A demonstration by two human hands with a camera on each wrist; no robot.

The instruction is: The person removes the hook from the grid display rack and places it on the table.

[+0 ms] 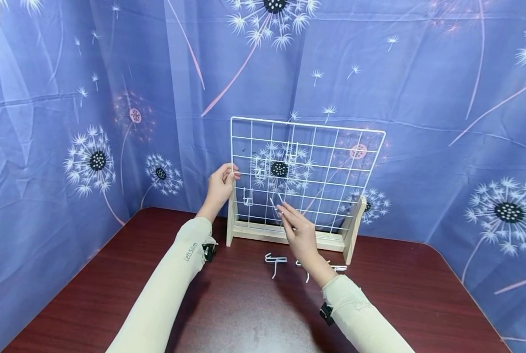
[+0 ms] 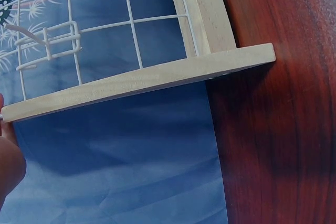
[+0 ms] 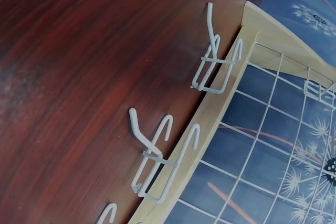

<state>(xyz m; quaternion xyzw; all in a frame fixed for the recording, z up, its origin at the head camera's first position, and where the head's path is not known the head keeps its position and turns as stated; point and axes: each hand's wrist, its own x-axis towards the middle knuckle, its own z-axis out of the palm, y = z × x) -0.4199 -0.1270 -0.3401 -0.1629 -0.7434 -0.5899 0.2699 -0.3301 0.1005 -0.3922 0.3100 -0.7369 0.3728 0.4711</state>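
A white wire grid panel [image 1: 308, 125] stands upright in a pale wooden base [image 1: 285, 237]. My left hand [image 1: 220, 189] grips the panel's left edge, thumb in front, just at the top of the wooden side post [image 2: 131, 85]. Before the lower middle of the grid, my right hand [image 1: 300, 235] pinches a white wire hook [image 1: 273, 205] between thumb and fingers, its prongs pointing up toward the wires. Three similar hooks hang on the grid: a lower left hook [image 1: 247, 200], one above it [image 1: 259, 171] and a higher one near the middle [image 1: 292, 155].
More white wire hooks lie on the dark red table [image 1: 236, 304] in front of the base, among them a left one [image 1: 276, 260] and a right one [image 1: 339, 268] partly behind my right wrist. A blue dandelion-print cloth [image 1: 192, 147] hangs close behind the grid.
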